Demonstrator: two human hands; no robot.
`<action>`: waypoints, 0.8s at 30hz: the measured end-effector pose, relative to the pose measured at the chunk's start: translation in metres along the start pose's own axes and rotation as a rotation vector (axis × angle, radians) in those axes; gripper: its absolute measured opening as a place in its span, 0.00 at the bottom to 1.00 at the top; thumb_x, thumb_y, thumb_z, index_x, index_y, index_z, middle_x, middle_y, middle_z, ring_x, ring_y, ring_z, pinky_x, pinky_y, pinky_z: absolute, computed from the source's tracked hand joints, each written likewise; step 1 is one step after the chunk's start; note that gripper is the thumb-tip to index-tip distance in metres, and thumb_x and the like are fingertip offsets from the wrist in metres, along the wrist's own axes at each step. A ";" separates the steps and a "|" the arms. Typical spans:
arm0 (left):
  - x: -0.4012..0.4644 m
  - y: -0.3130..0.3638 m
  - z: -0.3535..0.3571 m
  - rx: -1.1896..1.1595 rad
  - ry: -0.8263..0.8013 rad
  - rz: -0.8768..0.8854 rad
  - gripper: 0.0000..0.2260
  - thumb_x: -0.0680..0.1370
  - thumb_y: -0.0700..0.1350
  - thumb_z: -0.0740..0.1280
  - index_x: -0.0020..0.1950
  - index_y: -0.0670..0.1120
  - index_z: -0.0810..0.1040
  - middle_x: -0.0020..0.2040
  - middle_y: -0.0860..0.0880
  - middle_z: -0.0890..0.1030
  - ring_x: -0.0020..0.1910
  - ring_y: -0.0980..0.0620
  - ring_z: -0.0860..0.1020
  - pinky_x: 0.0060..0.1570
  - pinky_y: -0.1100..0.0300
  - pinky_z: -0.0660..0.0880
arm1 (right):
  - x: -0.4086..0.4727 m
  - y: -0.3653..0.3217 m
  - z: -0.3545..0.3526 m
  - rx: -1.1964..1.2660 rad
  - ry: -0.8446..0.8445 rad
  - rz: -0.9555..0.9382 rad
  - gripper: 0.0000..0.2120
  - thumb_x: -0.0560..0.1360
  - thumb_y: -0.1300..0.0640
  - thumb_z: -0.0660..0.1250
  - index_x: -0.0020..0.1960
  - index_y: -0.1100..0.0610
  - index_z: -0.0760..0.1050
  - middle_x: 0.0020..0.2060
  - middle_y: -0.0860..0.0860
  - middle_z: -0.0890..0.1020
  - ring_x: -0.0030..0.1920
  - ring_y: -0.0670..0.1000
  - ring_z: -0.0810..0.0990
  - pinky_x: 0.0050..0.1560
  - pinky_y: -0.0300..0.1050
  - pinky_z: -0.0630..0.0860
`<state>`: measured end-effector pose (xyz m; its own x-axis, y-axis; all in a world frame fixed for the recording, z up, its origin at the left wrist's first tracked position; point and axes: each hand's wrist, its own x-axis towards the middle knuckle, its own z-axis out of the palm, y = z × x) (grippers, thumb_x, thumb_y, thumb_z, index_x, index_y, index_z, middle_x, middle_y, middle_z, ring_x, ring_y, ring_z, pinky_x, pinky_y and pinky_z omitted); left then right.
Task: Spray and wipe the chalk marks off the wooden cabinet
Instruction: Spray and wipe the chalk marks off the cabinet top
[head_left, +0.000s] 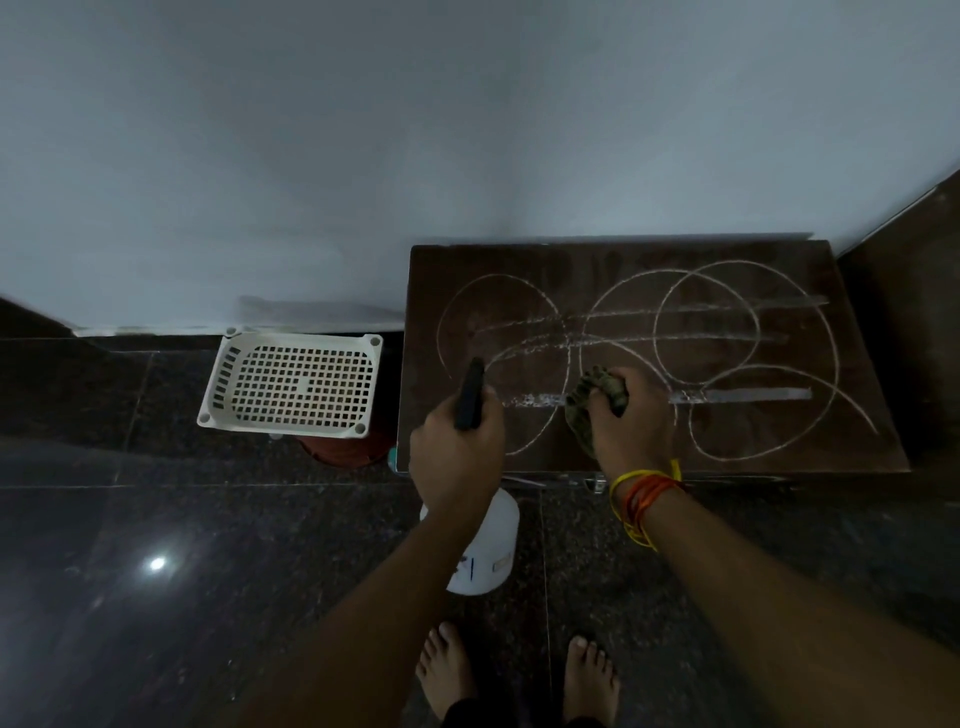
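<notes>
White chalk circles and smeared streaks cover the dark wooden cabinet; right hand clamps a cloth, left hand grips what looks like a spray bottle.

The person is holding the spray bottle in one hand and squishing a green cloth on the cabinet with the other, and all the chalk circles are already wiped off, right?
Not quite. The head view shows the chalk circles still on the cabinet. The rest is right: the left hand holds the spray bottle, and the right hand squishes the green cloth.

Single head-worn view, wide-angle, looking steeply down (close) over cabinet top
</notes>
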<state>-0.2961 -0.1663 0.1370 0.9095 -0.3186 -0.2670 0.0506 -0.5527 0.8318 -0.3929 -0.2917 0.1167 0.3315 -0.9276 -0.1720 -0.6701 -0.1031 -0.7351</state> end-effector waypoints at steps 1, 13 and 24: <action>0.004 0.003 0.001 0.001 0.010 0.002 0.19 0.77 0.55 0.66 0.30 0.48 0.74 0.25 0.48 0.75 0.25 0.49 0.75 0.29 0.54 0.73 | 0.000 -0.001 0.000 -0.003 0.010 -0.016 0.13 0.76 0.59 0.65 0.60 0.57 0.74 0.57 0.59 0.75 0.52 0.53 0.73 0.48 0.41 0.69; 0.025 0.010 -0.013 -0.016 0.041 0.006 0.19 0.78 0.56 0.65 0.30 0.48 0.74 0.25 0.50 0.75 0.25 0.52 0.76 0.30 0.60 0.70 | -0.002 -0.020 0.010 -0.080 0.033 -0.112 0.14 0.77 0.59 0.65 0.63 0.56 0.73 0.61 0.61 0.71 0.59 0.60 0.72 0.58 0.46 0.68; 0.027 -0.048 -0.049 -0.022 0.088 -0.031 0.17 0.79 0.53 0.66 0.33 0.47 0.74 0.29 0.43 0.77 0.28 0.44 0.77 0.32 0.47 0.76 | -0.052 0.015 0.073 -0.481 -0.285 -0.420 0.27 0.78 0.52 0.63 0.75 0.56 0.60 0.66 0.59 0.73 0.63 0.62 0.71 0.64 0.60 0.70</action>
<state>-0.2533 -0.1103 0.1136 0.9400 -0.2324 -0.2497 0.0871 -0.5442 0.8344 -0.3713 -0.2190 0.0669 0.7442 -0.6510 -0.1500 -0.6447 -0.6410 -0.4166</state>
